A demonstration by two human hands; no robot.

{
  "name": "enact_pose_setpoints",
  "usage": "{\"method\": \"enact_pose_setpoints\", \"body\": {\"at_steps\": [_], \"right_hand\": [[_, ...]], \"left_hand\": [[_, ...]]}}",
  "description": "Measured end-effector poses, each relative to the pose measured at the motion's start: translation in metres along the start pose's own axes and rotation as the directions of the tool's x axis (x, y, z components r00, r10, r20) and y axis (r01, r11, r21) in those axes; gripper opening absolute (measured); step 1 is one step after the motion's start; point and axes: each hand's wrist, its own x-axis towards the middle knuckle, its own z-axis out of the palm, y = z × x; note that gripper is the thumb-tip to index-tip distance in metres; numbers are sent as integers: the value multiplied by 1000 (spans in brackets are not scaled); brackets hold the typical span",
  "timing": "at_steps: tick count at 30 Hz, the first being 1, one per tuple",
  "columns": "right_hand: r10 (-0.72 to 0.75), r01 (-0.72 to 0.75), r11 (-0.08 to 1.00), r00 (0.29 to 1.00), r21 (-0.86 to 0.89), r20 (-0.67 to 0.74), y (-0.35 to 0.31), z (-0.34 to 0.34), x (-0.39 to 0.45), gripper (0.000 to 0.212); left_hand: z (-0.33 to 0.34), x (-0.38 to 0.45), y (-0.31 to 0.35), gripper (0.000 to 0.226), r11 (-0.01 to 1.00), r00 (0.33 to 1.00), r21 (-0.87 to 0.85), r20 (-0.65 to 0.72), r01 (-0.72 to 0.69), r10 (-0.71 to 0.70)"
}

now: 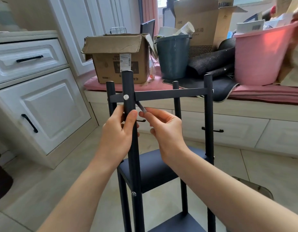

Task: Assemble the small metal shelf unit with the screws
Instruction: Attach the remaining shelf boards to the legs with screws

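- Tiled floor, cluttered window seat behind.
- Left hand grips front post of black shelf frame.
- Right hand pinches hex key beside post screw.

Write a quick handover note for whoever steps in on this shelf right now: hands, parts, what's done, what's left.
Left hand grips the near front post just below the top crossbar.
Right hand pinches a small metal tool, apparently a hex key, behind that post.
Done: screw seated at the top joint, another screw lower down; middle shelf in place.
Left: tightness and the other corners can't be judged from here.
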Motion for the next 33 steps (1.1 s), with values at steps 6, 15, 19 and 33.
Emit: {"method": "enact_pose_setpoints", "body": {"at_steps": [6, 15, 19, 33], "right_hand": [[-262, 259, 931, 965, -257, 20, -1, 0, 5, 12], [-356, 339, 862, 934, -378, 25, 5, 5, 8, 6], [-330, 312, 890, 944, -332, 3, 4, 8, 12, 8], [-258, 248, 942, 966, -224, -13, 14, 29, 24, 10]], "left_hand": [[-2, -2, 4, 8, 999, 1000, 32, 4, -14, 14], [1, -4, 11, 14, 1000, 1000, 20, 15, -4, 4], [2, -4, 11, 11, 994, 999, 93, -1, -50, 51], [-1, -1, 10, 14, 988, 998, 144, 14, -58, 56]]}}
